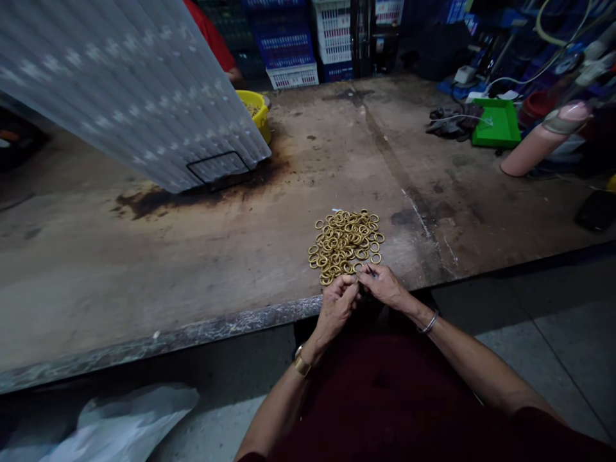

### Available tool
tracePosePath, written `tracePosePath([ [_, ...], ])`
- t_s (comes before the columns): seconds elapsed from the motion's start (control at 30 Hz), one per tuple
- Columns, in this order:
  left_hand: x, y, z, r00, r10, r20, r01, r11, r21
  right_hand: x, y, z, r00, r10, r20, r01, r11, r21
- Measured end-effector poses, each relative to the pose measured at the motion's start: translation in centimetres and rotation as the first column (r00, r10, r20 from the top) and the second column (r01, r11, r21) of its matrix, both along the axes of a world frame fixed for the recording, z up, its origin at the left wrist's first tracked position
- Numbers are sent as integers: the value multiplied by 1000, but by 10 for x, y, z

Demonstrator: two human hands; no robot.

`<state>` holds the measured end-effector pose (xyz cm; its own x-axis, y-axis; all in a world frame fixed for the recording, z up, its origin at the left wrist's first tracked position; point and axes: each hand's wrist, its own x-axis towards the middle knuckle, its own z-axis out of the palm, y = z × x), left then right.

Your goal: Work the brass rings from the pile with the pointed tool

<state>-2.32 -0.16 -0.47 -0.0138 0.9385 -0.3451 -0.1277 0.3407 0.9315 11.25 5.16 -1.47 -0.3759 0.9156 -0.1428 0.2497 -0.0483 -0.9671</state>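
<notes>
Lower centre of frame: left hand [337,307] and right hand [382,285] meet at the table edge [192,333], fingers curled tight around something small; cannot tell what. Best worked close over the edge, one piece at a time. Just beyond, touching the right fingertips: pile of brass rings [345,244]. Upper left: yellow bowl [257,110].

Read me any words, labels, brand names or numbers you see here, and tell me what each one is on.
No text can be read anywhere in this view.
White and blue plastic crates: no legible markings.
Green plastic tray: no visible label.
Pile of small brass rings by the left hand and right hand: too small to show any stamp.
</notes>
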Motion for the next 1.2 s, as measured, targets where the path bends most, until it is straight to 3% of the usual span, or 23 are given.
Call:
tracePosePath([
  [0.23,-1,-1,-5,993,-52,106,54,998,-25,-1,2,-7,1000,13,11,-13,1000,4],
  [0.5,2,-1,-9,981,-29,194,37,999,-34,-1,0,-4,999,54,-1,-54,998,-30],
  [0.9,2,-6,-8,989,-19,146,20,1000,-2,0,-1,0,999,48,13,-48,999,-5],
  [1.2,0,-12,-10,997,2,75,-2,1000,-5,-1,2,-8,999,-42,23,41,997,60],
])
